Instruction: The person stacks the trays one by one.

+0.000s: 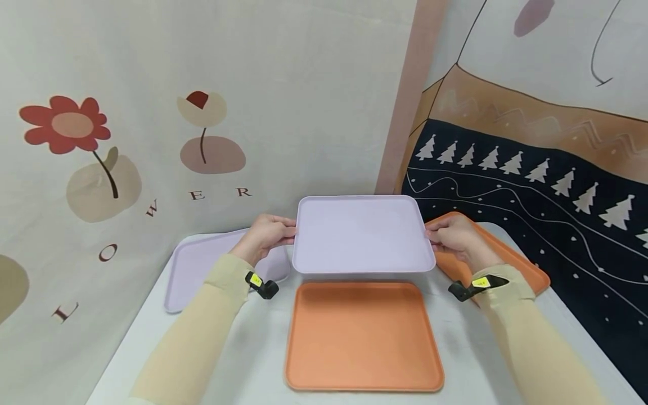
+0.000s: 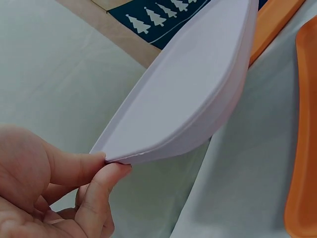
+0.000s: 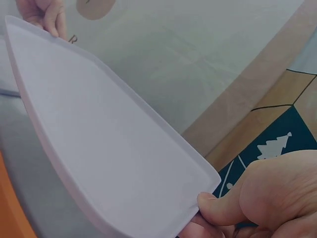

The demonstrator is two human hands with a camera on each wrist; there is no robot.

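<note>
A pale lilac rectangular tray (image 1: 363, 235) is held up level between both hands, above the table. My left hand (image 1: 270, 233) pinches its left short edge between thumb and fingers, as the left wrist view shows close up at the tray rim (image 2: 119, 157). On the opposite short edge, my right hand (image 1: 454, 236) grips the rim with the thumb (image 3: 215, 206) on top and fingers beneath. Just in front of the held tray, an orange tray (image 1: 363, 337) lies flat on the table.
Another lilac tray (image 1: 194, 270) lies at the left, partly behind the left forearm. A second orange tray (image 1: 511, 259) lies angled at the right, under the right hand and wrist. Printed cloth (image 1: 324, 101) hangs behind the white table (image 1: 263, 349).
</note>
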